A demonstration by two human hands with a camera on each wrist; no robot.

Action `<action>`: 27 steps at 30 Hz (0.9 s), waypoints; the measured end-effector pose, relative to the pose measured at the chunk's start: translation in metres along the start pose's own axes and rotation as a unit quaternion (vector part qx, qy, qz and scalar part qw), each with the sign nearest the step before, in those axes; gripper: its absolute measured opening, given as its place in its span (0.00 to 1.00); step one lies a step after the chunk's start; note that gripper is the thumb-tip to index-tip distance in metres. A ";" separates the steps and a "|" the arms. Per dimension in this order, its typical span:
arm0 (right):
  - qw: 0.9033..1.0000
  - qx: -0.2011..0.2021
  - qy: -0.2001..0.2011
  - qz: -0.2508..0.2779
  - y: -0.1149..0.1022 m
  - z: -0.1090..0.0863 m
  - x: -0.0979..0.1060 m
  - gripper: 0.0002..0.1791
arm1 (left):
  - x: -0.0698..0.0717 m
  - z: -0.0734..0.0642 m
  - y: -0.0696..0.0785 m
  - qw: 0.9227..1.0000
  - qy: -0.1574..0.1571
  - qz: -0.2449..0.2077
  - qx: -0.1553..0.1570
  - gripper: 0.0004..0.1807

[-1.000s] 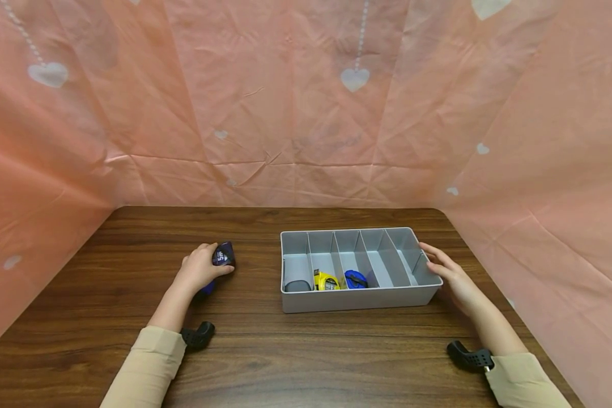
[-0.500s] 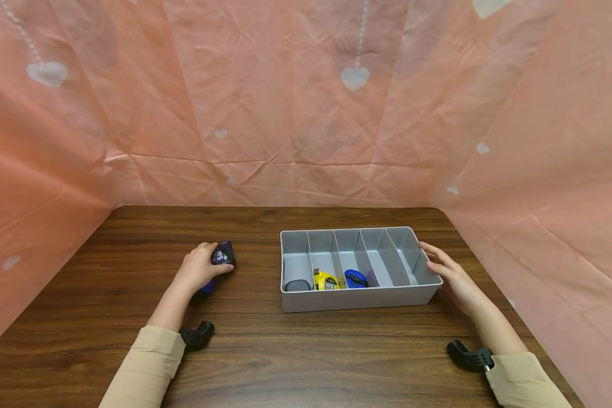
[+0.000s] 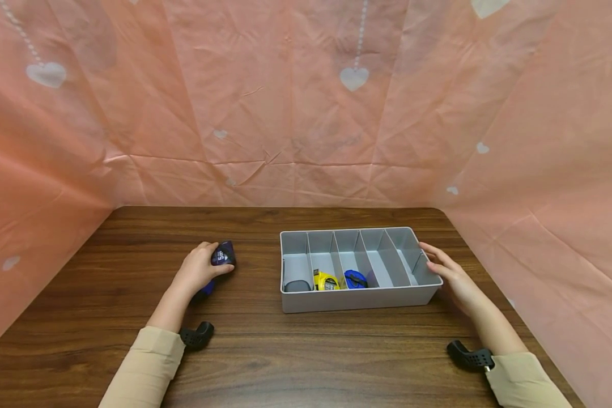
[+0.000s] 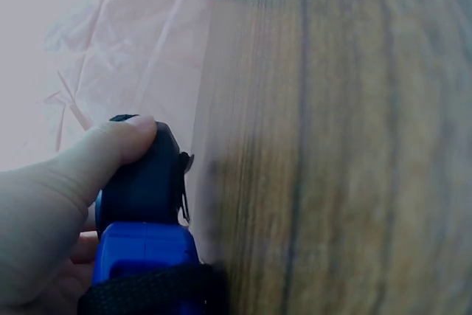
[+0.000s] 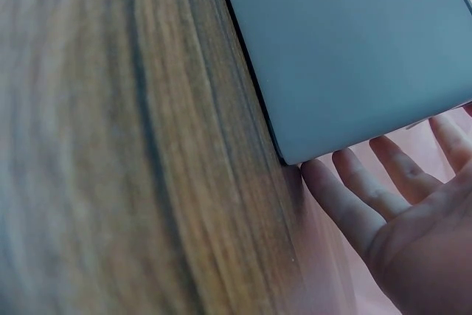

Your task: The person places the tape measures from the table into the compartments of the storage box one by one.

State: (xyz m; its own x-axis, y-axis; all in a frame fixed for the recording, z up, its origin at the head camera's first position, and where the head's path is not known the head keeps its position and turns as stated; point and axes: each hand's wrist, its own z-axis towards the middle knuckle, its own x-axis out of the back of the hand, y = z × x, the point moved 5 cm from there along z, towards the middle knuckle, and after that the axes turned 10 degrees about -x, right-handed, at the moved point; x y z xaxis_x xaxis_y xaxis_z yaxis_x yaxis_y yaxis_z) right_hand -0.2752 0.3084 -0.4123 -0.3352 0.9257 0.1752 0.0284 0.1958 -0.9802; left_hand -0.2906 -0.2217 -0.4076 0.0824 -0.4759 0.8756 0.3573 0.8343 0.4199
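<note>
At the left of the table, my left hand grips a dark tape measure marked 5m, thumb on its near side. A blue tape measure with a black strap sits right beside it, mostly hidden by the hand in the head view. My right hand rests its fairly straight fingers against the right end of a grey divided tray. Along the tray's front, separate compartments hold a dark grey rounded object, a yellow tape measure and a blue tape measure with a black strap.
The tray stands on a brown wood-grain table, right of centre. A pink curtain with white hearts surrounds the back and sides. Black wrist mounts stick out from both forearms.
</note>
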 end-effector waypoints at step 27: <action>1.000 -0.011 -0.002 0.002 0.000 0.000 -0.001 0.27 | 0.014 0.002 0.023 0.995 0.083 0.017 -0.046 0.40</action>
State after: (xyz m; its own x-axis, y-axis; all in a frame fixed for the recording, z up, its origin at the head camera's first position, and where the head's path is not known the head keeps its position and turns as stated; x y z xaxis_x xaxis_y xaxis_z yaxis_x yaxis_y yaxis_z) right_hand -0.2749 0.3079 -0.4124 -0.3388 0.9254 0.1700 0.0512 0.1986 -0.9787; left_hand -0.2828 -0.2087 -0.3854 0.2464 -0.4942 0.8337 0.4348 0.8251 0.3606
